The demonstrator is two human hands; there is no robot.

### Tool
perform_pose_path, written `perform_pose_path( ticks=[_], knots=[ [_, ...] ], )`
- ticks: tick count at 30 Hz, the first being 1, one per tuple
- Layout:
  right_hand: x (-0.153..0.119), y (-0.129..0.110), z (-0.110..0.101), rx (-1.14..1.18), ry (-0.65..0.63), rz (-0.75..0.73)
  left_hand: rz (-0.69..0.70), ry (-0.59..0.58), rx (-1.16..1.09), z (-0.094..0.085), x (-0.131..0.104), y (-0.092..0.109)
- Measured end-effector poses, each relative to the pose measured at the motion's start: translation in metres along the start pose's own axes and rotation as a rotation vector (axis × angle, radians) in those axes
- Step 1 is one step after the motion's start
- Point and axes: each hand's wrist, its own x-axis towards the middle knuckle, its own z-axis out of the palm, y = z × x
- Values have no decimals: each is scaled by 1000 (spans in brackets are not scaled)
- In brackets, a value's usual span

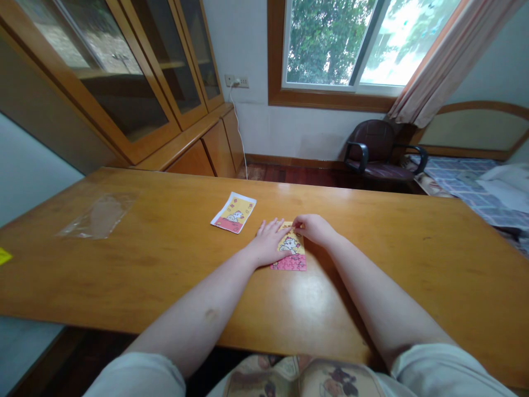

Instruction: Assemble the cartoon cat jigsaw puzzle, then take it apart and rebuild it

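My left hand (270, 243) lies spread across the puzzle (291, 262); my right hand (314, 227) bunches its fingers at the far corner, whether pinching anything I cannot tell

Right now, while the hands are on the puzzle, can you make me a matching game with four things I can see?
Things:
1. puzzle
2. picture card
3. plastic bag
4. chair

Clues:
A. see-through
B. mostly dark reddish-brown
C. partly covered by the left hand
D. on the table, between the other two things lying there

Right pairs: 1-C, 2-D, 3-A, 4-B
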Motion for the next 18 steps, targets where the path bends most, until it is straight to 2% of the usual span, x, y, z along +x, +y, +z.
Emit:
perform_pose_path(
  ticks=[5,11,18],
  knots=[
    [-1,-2,-1,-45,5,7,0,-2,-2,0,0,0],
    [-3,6,-14,-15,17,8,4,15,-4,-3,-1,2],
    [-5,17,-17,-23,-141,1,17,32,-9,-1,-2,0]
  ],
)
